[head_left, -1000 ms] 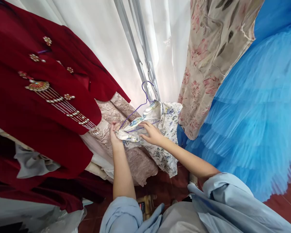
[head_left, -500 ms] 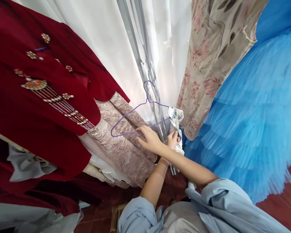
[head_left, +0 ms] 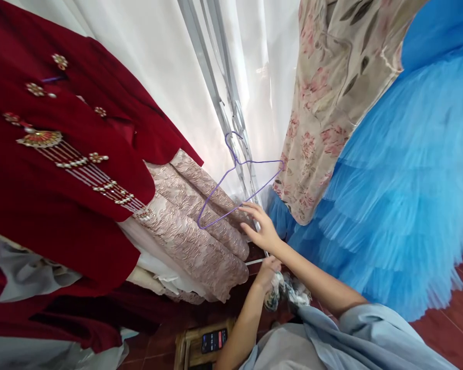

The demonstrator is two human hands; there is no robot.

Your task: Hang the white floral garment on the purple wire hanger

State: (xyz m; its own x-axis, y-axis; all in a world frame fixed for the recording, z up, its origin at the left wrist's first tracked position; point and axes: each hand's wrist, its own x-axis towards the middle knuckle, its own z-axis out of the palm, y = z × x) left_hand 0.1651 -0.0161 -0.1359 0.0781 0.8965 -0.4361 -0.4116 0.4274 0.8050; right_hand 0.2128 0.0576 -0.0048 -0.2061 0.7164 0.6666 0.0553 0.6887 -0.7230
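In the head view, the hanger (head_left: 236, 162) is a thin purple one, with a curved hook at the top, two sloping shoulders and a straight bottom bar. It is bare and tilted, its left end lower than its right. It stands in front of the metal rack (head_left: 206, 56) and the white curtain (head_left: 146, 56); its right end meets the edge of the beige dress (head_left: 312, 128), while its left end overlaps the embroidered skirt (head_left: 193, 221). The floral garment (head_left: 273, 298) is white with blue-green print, crumpled into a bunch, and partly hidden by the right forearm.

The right hand (head_left: 260, 226) is spread, its fingers stretched out and the thumb held apart from them. The bar lies right at the fingertips; whether they press on it is hard to tell. The left hand (head_left: 269, 268) is below the right one, its fingers closed in on the floral garment, which hangs just under the fist, near the person's shirt (head_left: 332, 334) and well below the hanger.

To the left hangs the red jacket (head_left: 111, 133) with beaded ornaments; to the right, the blue dress (head_left: 381, 205) with tulle layers. Below, a phone (head_left: 214, 340) lies on a wooden stool (head_left: 183, 341).
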